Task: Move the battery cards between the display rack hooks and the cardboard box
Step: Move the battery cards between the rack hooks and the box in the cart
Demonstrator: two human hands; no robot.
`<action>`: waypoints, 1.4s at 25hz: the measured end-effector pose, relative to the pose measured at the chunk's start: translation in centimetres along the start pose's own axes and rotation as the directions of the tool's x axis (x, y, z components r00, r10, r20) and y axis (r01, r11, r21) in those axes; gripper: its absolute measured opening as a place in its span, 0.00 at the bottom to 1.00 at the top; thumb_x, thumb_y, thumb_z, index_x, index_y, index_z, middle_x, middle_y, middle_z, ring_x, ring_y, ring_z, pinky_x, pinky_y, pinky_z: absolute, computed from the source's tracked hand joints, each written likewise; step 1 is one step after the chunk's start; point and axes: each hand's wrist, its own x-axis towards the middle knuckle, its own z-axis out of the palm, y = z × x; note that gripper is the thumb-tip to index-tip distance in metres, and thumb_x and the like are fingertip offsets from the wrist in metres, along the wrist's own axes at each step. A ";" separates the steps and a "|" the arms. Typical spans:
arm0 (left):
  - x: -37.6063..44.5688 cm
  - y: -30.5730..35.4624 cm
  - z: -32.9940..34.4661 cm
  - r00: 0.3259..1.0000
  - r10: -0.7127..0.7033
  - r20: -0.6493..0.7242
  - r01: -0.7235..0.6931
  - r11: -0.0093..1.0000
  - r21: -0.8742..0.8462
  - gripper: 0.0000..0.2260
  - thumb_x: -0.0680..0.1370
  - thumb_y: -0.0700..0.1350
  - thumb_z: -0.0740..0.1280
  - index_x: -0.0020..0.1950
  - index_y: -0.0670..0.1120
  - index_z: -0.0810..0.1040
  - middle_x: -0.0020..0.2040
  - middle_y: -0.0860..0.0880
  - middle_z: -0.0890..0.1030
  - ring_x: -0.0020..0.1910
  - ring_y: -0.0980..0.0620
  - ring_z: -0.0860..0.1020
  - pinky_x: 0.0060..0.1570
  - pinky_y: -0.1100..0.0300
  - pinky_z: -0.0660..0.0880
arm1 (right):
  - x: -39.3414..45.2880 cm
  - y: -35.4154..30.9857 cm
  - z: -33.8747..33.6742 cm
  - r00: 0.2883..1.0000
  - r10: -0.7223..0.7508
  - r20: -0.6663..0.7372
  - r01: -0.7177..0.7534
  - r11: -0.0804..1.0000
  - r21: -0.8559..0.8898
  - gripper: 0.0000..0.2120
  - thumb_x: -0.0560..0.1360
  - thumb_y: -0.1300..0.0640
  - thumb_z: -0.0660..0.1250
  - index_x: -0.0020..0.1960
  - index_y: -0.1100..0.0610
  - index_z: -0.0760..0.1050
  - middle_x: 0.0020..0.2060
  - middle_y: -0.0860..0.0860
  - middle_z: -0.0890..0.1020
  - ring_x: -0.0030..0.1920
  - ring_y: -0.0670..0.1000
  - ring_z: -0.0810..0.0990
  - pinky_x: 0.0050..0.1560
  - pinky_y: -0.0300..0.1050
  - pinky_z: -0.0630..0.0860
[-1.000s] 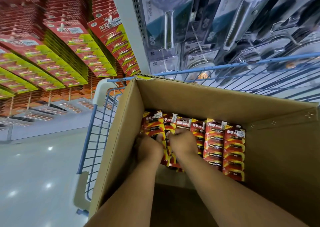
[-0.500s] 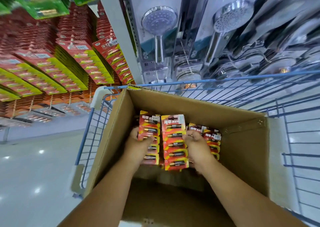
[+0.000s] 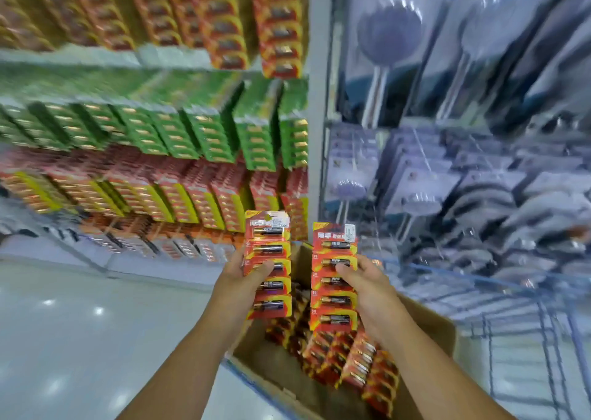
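Left hand [image 3: 243, 279], right hand [image 3: 367, 287]: raised, gripping.

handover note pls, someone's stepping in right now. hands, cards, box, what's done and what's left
Left hand: holds one stack of battery cards, upright.
Right hand: holds a second stack, upright.
Both stacks are lifted above the cardboard box, facing the display rack.
Done: two stacks out of the box.
Left: hang both on hooks; more cards remaining in the box. No free hook is discernible through the blur.

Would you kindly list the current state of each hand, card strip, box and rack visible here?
Left hand: grips the left battery card strip, upright, above the box.
Right hand: grips the right battery card strip, upright.
Cardboard box: open, holds more battery cards.
Display rack hooks: full, blurred.
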 end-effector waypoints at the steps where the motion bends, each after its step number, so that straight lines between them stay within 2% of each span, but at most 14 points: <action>1: -0.9 1.7 -1.5 0.999 0.040 -0.021 -0.040 0.999 -0.023 0.11 0.82 0.48 0.70 0.64 0.56 0.78 0.51 0.50 0.88 0.47 0.46 0.88 0.46 0.45 0.85 | -0.7 -1.8 1.7 0.999 -0.044 0.021 0.045 0.999 -0.028 0.13 0.81 0.56 0.69 0.65 0.54 0.77 0.51 0.56 0.88 0.50 0.59 0.88 0.54 0.61 0.83; 8: -6.0 10.7 -15.4 0.942 0.283 -0.180 -0.298 0.953 -0.060 0.10 0.80 0.46 0.72 0.61 0.52 0.80 0.53 0.48 0.88 0.49 0.47 0.87 0.45 0.47 0.84 | -5.0 -9.3 17.0 0.931 -0.296 0.211 0.318 0.945 -0.077 0.09 0.82 0.58 0.68 0.62 0.52 0.77 0.51 0.54 0.88 0.49 0.57 0.88 0.50 0.59 0.83; 10: -6.7 12.6 -20.6 0.918 0.341 -0.202 -0.357 0.933 -0.051 0.11 0.81 0.46 0.72 0.62 0.54 0.81 0.53 0.49 0.88 0.50 0.46 0.87 0.47 0.45 0.84 | -6.0 -9.5 22.5 0.908 -0.352 0.230 0.379 0.922 -0.086 0.07 0.82 0.59 0.68 0.59 0.51 0.79 0.50 0.54 0.88 0.47 0.56 0.88 0.51 0.60 0.83; 13: -7.1 15.6 -29.6 0.891 0.397 -0.219 -0.415 0.909 -0.038 0.12 0.80 0.45 0.73 0.63 0.55 0.81 0.53 0.49 0.88 0.52 0.44 0.87 0.52 0.40 0.83 | -7.4 -9.2 31.7 0.873 -0.415 0.255 0.450 0.888 -0.095 0.08 0.82 0.59 0.69 0.59 0.51 0.79 0.50 0.53 0.89 0.52 0.57 0.87 0.58 0.62 0.81; 17: -6.6 19.1 -39.8 0.863 0.459 -0.211 -0.472 0.881 -0.016 0.10 0.80 0.46 0.72 0.61 0.56 0.82 0.54 0.51 0.88 0.54 0.46 0.86 0.57 0.41 0.81 | -8.4 -8.4 42.8 0.845 -0.466 0.262 0.504 0.858 -0.100 0.08 0.82 0.56 0.69 0.60 0.49 0.80 0.51 0.49 0.88 0.50 0.52 0.88 0.49 0.55 0.83; 19: -6.1 20.8 -43.6 0.860 0.466 -0.209 -0.482 0.875 -0.031 0.10 0.81 0.44 0.71 0.62 0.54 0.81 0.54 0.51 0.88 0.54 0.47 0.86 0.55 0.42 0.82 | -8.3 -8.4 47.7 0.843 -0.466 0.268 0.509 0.853 -0.114 0.08 0.81 0.54 0.70 0.60 0.47 0.80 0.52 0.47 0.88 0.52 0.51 0.87 0.53 0.57 0.83; 22: -4.3 22.9 -47.6 0.856 0.472 -0.208 -0.488 0.873 -0.025 0.11 0.81 0.43 0.71 0.61 0.54 0.81 0.53 0.52 0.88 0.52 0.49 0.87 0.52 0.46 0.83 | -7.5 -8.8 53.0 0.843 -0.467 0.268 0.504 0.859 -0.092 0.09 0.82 0.53 0.69 0.62 0.47 0.79 0.54 0.47 0.88 0.51 0.51 0.88 0.50 0.55 0.83; 25: -0.7 25.2 -50.8 0.859 0.466 -0.212 -0.484 0.874 -0.038 0.10 0.81 0.43 0.70 0.62 0.52 0.81 0.52 0.50 0.88 0.50 0.47 0.87 0.48 0.47 0.83 | -4.7 -10.0 57.3 0.842 -0.468 0.268 0.504 0.860 -0.082 0.14 0.82 0.52 0.69 0.66 0.49 0.77 0.55 0.49 0.87 0.51 0.53 0.88 0.50 0.58 0.84; 28: 3.4 27.4 -52.8 0.845 0.480 -0.236 -0.502 0.864 -0.040 0.09 0.81 0.43 0.70 0.61 0.53 0.80 0.50 0.52 0.88 0.47 0.50 0.88 0.42 0.52 0.84 | -0.9 -11.7 60.7 0.829 -0.489 0.271 0.524 0.849 -0.073 0.11 0.82 0.53 0.69 0.64 0.48 0.78 0.52 0.48 0.88 0.50 0.53 0.88 0.52 0.60 0.85; 32: 8.3 30.5 -54.5 0.847 0.455 -0.276 -0.487 0.872 -0.055 0.11 0.81 0.45 0.71 0.64 0.52 0.80 0.53 0.49 0.88 0.49 0.45 0.88 0.50 0.42 0.84 | 3.6 -14.4 65.5 0.812 -0.497 0.305 0.539 0.840 -0.066 0.07 0.82 0.53 0.68 0.60 0.49 0.80 0.48 0.47 0.89 0.47 0.52 0.89 0.49 0.57 0.85; 35: 11.7 33.0 -56.0 0.837 0.469 -0.282 -0.501 0.864 -0.047 0.12 0.81 0.47 0.71 0.64 0.53 0.79 0.53 0.50 0.88 0.50 0.47 0.87 0.50 0.43 0.84 | 6.5 -16.1 69.4 0.815 -0.492 0.307 0.538 0.839 -0.083 0.08 0.82 0.52 0.69 0.60 0.49 0.81 0.48 0.46 0.89 0.48 0.51 0.88 0.52 0.59 0.85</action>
